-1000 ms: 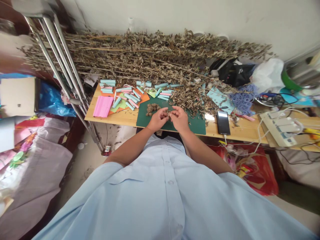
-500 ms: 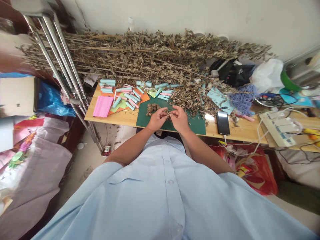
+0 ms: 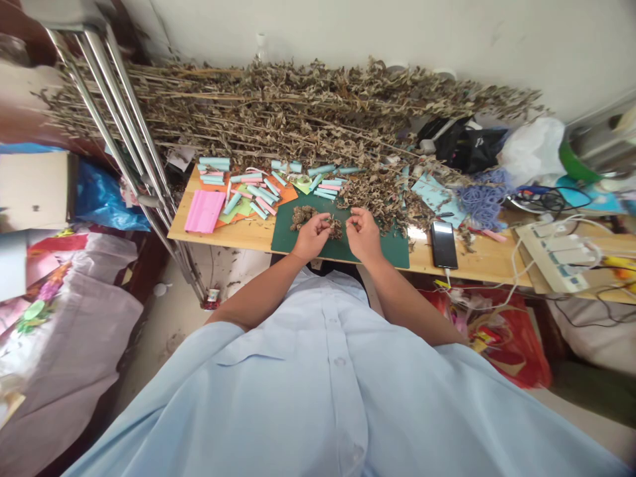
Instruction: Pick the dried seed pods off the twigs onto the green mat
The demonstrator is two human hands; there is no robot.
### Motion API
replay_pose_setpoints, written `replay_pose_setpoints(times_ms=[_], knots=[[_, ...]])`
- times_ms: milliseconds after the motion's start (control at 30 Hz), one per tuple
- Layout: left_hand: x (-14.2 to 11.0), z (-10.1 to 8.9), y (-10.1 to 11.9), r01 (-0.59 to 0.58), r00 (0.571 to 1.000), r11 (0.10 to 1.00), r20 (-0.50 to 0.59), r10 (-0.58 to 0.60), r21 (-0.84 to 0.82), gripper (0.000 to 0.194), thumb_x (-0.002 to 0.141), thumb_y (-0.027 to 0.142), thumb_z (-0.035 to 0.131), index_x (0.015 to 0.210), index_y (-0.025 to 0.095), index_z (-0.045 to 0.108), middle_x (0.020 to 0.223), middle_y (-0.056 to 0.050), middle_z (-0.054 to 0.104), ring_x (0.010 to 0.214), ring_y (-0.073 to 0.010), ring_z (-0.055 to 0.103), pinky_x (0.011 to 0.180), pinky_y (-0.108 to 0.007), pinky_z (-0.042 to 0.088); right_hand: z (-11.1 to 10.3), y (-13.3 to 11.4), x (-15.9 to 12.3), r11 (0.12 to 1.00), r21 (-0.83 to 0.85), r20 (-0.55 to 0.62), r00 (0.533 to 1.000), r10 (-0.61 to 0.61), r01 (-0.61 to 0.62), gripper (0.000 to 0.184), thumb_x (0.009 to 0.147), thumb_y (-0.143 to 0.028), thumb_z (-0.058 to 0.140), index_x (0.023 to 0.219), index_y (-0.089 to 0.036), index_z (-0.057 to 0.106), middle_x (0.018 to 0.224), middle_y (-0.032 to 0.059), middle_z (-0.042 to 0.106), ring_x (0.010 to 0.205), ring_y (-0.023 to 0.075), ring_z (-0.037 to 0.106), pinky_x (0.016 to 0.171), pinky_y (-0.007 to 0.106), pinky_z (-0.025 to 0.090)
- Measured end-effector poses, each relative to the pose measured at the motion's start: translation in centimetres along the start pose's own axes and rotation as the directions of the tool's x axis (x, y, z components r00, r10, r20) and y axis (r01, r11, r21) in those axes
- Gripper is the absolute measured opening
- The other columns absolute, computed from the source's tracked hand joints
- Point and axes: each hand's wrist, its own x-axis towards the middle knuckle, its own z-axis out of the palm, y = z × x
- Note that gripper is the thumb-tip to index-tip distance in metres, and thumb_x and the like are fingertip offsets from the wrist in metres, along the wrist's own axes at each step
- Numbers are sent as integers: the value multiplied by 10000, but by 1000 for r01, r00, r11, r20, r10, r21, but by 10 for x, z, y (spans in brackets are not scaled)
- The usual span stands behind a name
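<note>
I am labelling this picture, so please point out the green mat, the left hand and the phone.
Green mat (image 3: 393, 252), head view: bare right part.
Left hand (image 3: 312, 238), head view: its middle.
Phone (image 3: 444, 246), head view: dark screen.

On the wooden table (image 3: 479, 262) — green mat (image 3: 392, 250), pink paper (image 3: 204, 212), black phone (image 3: 444, 245), power strip (image 3: 554, 255).

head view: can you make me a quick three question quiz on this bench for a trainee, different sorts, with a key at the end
1. Multiple choice: what colour is the mat at the table's front edge? A) red B) green C) white
2. True or false: the phone has a white cable at its near end.
3. Short answer: which of the person's hands is nearer the brown lumps on the mat?

Key: 1 B; 2 true; 3 the left hand.
</note>
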Motion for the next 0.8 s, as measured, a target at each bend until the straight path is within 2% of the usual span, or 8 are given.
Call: replay_pose_setpoints(times_ms=[233,433,567,700,800], knots=[[0,-1,0,-10,1000,1000,7,10,-18,462,862,276,668,1295,150,570,925,-52,687,754,-124,640,716,-252,527,3,0,-1,1000,31,44,999,-4,2,284,866,-327,585,1117,-211,646,986,62,731,824,191,666,808,368,542],[0,-1,1,-20,999,999,34,21,-32,476,854,302,682,1290,150,565,893,-39,673,751,-126,622,702,-249,496,3,-9,-1,998,58,42,999,-14,11,286,893,-351,574,1121,-206,669,1053,80,752,854,204,698,806,380,580],[-1,-1,7,-35,998,998,49,38,-51,465,853,295,687,1275,144,567,855,-24,653,749,-122,606,718,-249,488,-3,-14,-2,983,-31,105,979,-176,180,291,926,-309,561,1188,-234,664,1099,59,754,980,218,710,895,391,574],[-3,-2,13,-45,996,997,76,49,-55,454,856,257,671,1279,135,561,826,-15,640,741,-120,596,721,-248,486,-10,-19,-3,883,-200,262,892,-368,424,317,958,-228,512,1237,-246,661,1173,58,739,1091,228,689,993,394,534],[-4,-2,15,-55,993,996,100,62,-67,451,861,214,637,1296,135,548,829,-16,646,756,-124,608,736,-253,494,-14,-20,-4,813,-278,328,846,-419,511,334,979,-220,485,1272,-228,644,1207,74,727,1092,235,687,970,386,539]])
